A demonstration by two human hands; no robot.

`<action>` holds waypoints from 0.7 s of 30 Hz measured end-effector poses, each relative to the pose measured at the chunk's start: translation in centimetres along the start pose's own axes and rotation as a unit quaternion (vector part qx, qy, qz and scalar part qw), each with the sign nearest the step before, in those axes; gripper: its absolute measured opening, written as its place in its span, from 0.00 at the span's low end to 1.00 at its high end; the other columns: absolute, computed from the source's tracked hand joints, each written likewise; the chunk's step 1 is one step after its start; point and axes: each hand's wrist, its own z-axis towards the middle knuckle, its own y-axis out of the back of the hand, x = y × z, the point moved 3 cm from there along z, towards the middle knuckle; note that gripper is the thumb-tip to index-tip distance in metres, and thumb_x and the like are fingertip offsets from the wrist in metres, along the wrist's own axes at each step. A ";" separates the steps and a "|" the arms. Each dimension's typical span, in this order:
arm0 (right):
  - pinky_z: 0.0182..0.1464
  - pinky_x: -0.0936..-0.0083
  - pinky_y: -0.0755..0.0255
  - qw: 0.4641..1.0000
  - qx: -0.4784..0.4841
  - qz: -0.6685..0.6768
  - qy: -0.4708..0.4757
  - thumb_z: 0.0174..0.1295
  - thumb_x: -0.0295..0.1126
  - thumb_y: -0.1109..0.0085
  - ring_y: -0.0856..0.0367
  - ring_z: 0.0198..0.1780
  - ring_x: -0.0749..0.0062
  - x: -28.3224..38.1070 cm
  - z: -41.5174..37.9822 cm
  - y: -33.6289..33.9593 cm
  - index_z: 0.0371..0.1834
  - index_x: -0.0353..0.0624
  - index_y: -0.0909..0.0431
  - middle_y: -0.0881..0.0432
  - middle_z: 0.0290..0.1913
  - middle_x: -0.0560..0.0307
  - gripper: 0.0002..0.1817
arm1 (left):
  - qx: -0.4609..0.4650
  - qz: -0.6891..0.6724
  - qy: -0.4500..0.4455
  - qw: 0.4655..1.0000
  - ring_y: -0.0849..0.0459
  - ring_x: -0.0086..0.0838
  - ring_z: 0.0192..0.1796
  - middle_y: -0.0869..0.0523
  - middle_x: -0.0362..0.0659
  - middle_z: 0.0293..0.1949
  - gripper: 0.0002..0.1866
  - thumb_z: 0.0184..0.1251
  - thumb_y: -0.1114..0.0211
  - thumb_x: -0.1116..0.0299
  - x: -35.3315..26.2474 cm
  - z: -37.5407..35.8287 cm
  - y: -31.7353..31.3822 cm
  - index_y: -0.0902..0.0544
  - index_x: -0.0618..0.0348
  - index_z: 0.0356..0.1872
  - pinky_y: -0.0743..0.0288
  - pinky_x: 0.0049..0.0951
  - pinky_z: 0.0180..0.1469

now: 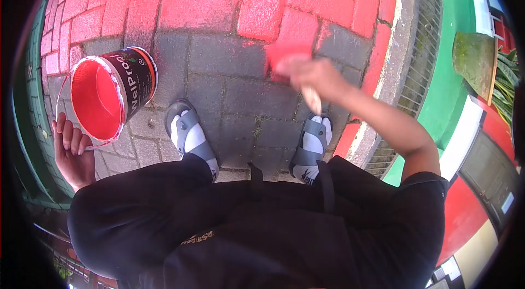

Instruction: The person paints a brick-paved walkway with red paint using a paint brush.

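My left hand (72, 144) has its fingers curled round the wire handle of a paint bucket (136, 78), on the left. The bucket has a black label reading "Welproof" and tilts toward me, with red paint showing inside. My right hand (322, 78) grips a paintbrush (311, 100) by its pale wooden handle, whose end sticks out below the fist. The brush head is smeared by motion over the edge between red-painted bricks (262, 2) and bare grey bricks (219, 84). Whether the bristles touch the paving cannot be made out.
My sandalled feet (194, 138) stand on grey paving. Along the right run a pale kerb (385, 59), a grated drain (421, 43) and a green strip (454, 10). A mossy planter (473, 65) with leafy plants stands beyond. A green metal structure (33, 125) borders the left.
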 end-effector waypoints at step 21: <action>0.44 0.69 0.20 0.998 -0.011 0.063 0.011 0.55 0.33 0.40 0.15 0.49 0.63 2.8 7.1 -1.0 0.26 0.51 0.22 0.14 0.50 0.63 0.02 | 0.004 0.007 0.009 1.000 0.49 0.14 0.19 0.43 0.32 0.22 0.12 0.82 0.58 0.63 0.3 0.1 -0.9 0.31 0.59 0.41 0.50 0.17 0.21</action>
